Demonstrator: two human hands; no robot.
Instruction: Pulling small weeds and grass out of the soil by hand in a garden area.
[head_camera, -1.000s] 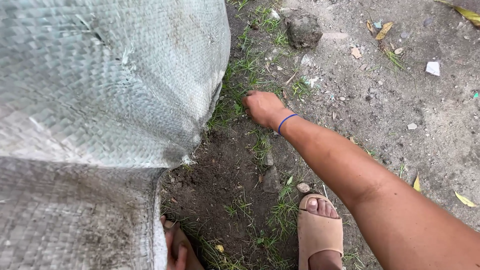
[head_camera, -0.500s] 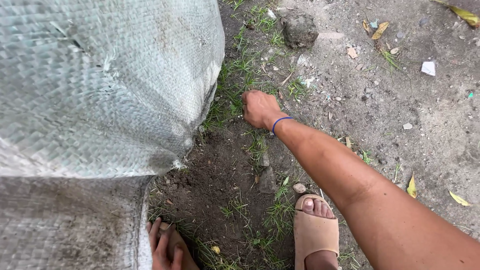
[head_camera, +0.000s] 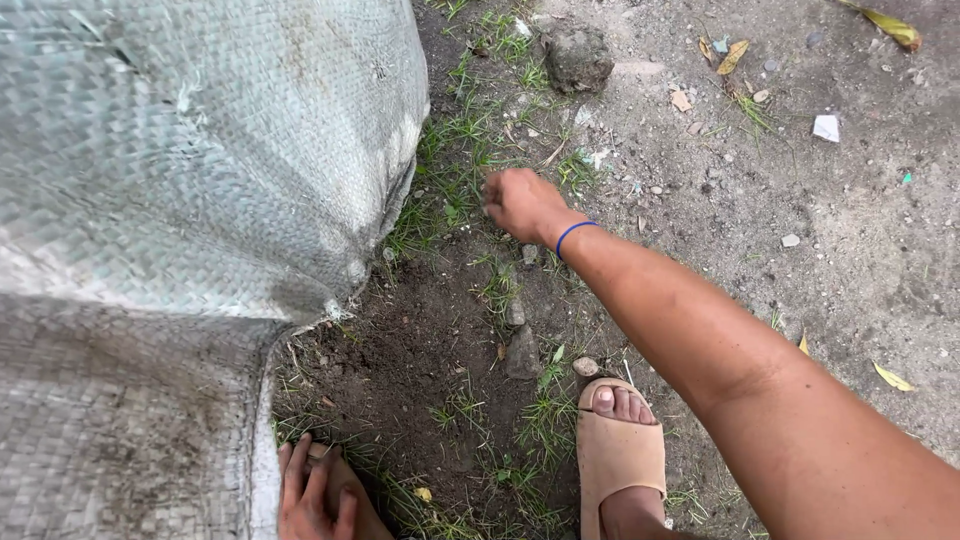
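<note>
A: What is seen at the centre of the frame?

B: The right hand (head_camera: 518, 203) is stretched down to the ground, fingers curled into the grass tufts (head_camera: 450, 190) beside the woven sack (head_camera: 200, 160). The fingers are bunched as if pinching, but what is gripped, if anything, cannot be told, since the fingertips are hidden by the knuckles. A blue band (head_camera: 573, 235) is worn at the wrist.

A: And the other hand?

B: The left hand (head_camera: 310, 495) is laid flat and spread at the bottom edge of the frame, resting on something brown just beside the sack's lower fold; nothing is clasped.

A: What has been changed since the earlier frames?

B: Very little. The right hand has been shifted slightly upward and left in the frame, closer to the thicker grass, while the dark bare soil (head_camera: 400, 350) below it has been left behind. The left hand has been brought further into view and opened wider. Weeding appears to be carried on patch by patch.

A: What else is shown?

B: A tan sandal (head_camera: 615, 460) at lower centre, a dirt clod (head_camera: 575, 55) at the top, dry leaves (head_camera: 885, 25) at upper right.
</note>
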